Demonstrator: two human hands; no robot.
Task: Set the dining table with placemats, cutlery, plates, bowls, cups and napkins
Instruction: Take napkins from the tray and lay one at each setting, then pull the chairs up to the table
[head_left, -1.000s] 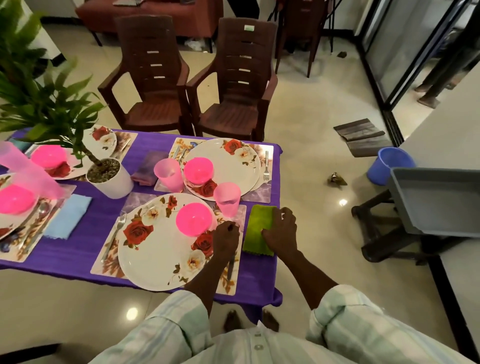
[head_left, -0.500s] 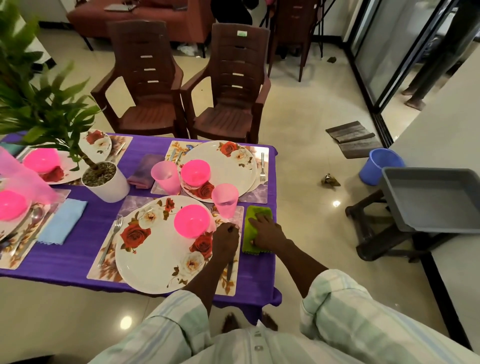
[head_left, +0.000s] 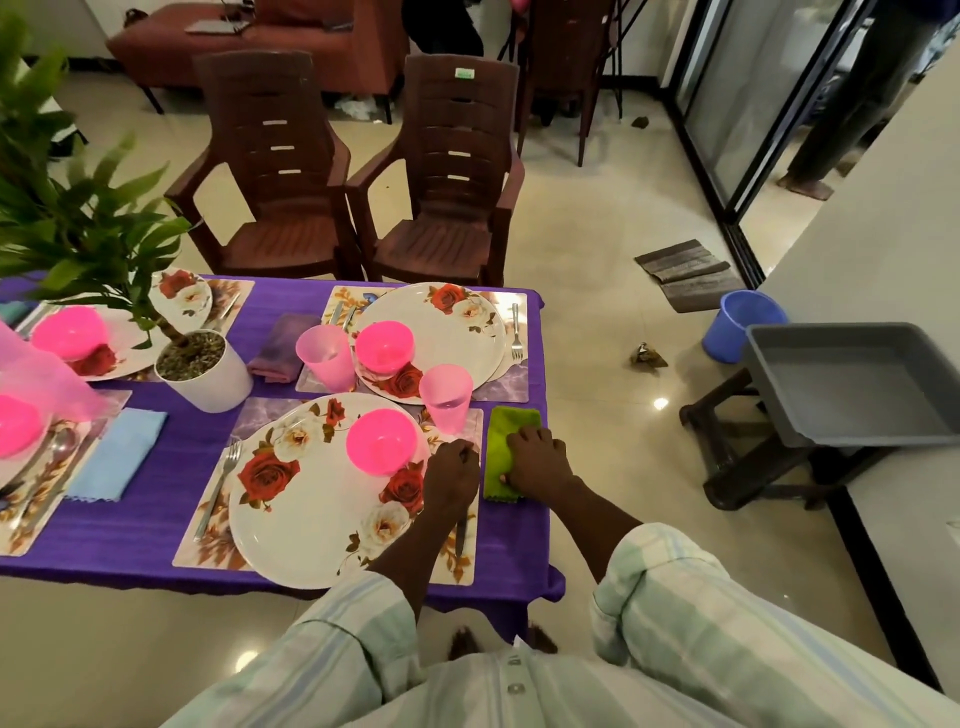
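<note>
Presently the green napkin (head_left: 506, 451) lies under the flat, unclenched right hand (head_left: 537, 460), long axis running away from the person, just beside the placemat (head_left: 470, 564) where the left hand (head_left: 451, 475) apparently grips a knife (head_left: 460, 535).

Person, seen from head height. Shirt (head_left: 545, 686) pale, with faint vertical stripes of light green and grey-white; small round buttons down the front placket at 6 o'clock. Left sleeve (head_left: 332, 639) and right sleeve (head_left: 670, 587) loose, rolled or pushed up near the elbows, forearms bare. Bare feet (head_left: 462, 642) on floor tiles, partly hidden.
</note>
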